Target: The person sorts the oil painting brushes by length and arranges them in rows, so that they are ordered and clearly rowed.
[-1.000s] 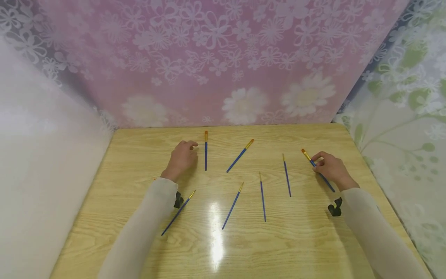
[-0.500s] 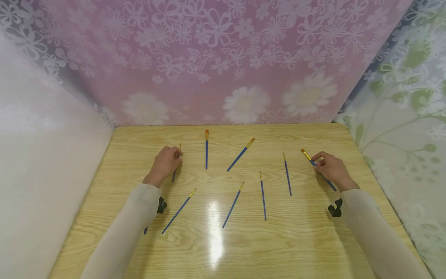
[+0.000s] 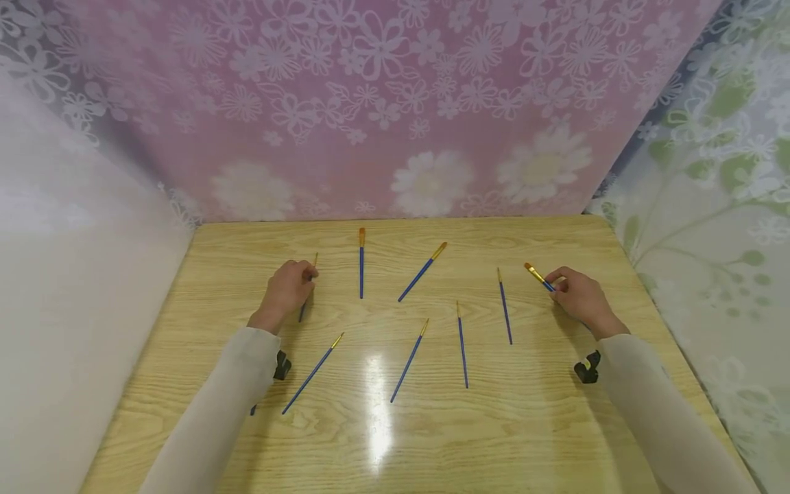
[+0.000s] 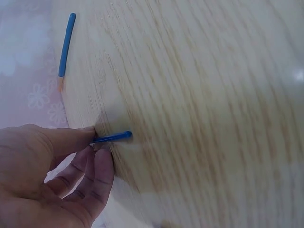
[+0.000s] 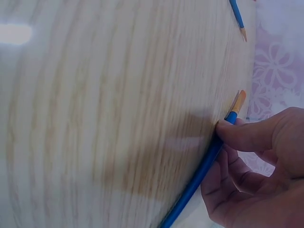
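Both hands are on a brush here! The left hand (image 3: 286,288) has thumb and fingertips nipped together on a thin brush (image 3: 302,312), over on the left of the wooden tabletop (image 3: 444,446). And across on the right, the right hand (image 3: 580,295) pinches a flat brush (image 3: 535,274), orange bristles pointing away from the person. Between them, a broad brush (image 3: 361,267) lies near the back edge, a slanted brush (image 3: 420,278) just beside it.

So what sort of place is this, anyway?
Probably a small indoor craft corner, though the room beyond is hidden: a wood-grain table, blue-handled paintbrushes spread over it, and a pink flowered backdrop behind.
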`<action>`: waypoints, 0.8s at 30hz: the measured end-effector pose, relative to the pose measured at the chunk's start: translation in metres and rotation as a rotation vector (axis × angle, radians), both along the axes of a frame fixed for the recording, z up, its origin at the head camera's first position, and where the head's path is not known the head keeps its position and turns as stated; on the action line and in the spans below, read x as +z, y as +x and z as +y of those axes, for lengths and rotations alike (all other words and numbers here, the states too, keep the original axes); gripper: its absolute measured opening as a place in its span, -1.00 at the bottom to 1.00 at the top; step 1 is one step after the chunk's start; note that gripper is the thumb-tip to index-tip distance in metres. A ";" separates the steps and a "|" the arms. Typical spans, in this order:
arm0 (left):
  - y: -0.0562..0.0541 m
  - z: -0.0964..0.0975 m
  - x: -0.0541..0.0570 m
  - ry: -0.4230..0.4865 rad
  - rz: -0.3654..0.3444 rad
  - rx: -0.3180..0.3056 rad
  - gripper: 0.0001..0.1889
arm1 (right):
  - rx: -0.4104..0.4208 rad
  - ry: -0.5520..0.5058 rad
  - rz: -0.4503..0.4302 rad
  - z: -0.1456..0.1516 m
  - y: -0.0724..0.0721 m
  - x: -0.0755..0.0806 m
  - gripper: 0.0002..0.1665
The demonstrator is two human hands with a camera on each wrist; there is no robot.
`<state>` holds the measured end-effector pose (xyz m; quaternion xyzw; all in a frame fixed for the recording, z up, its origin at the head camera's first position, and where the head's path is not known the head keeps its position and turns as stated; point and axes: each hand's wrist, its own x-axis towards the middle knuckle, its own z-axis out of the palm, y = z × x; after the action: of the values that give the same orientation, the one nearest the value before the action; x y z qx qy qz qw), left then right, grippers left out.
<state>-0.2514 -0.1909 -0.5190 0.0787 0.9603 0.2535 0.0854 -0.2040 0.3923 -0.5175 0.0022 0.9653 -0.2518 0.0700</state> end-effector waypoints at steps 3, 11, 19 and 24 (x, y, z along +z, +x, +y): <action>0.000 0.001 0.002 0.000 -0.017 0.003 -0.70 | 0.001 -0.008 -0.007 -0.003 0.000 0.002 -0.66; 0.000 0.000 0.004 -0.004 -0.022 0.004 -0.70 | 0.020 -0.028 0.043 -0.020 -0.001 0.016 -0.62; 0.001 -0.001 0.006 0.011 -0.017 0.002 -0.69 | 0.014 -0.096 0.015 -0.058 -0.004 0.036 -0.52; 0.000 0.000 0.005 0.008 -0.017 0.001 -0.69 | 0.018 -0.169 0.046 -0.080 -0.010 0.035 -0.53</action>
<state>-0.2509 -0.1911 -0.5139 0.0766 0.9586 0.2578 0.0932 -0.2140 0.3123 -0.4821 -0.0183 0.9418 -0.3318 0.0501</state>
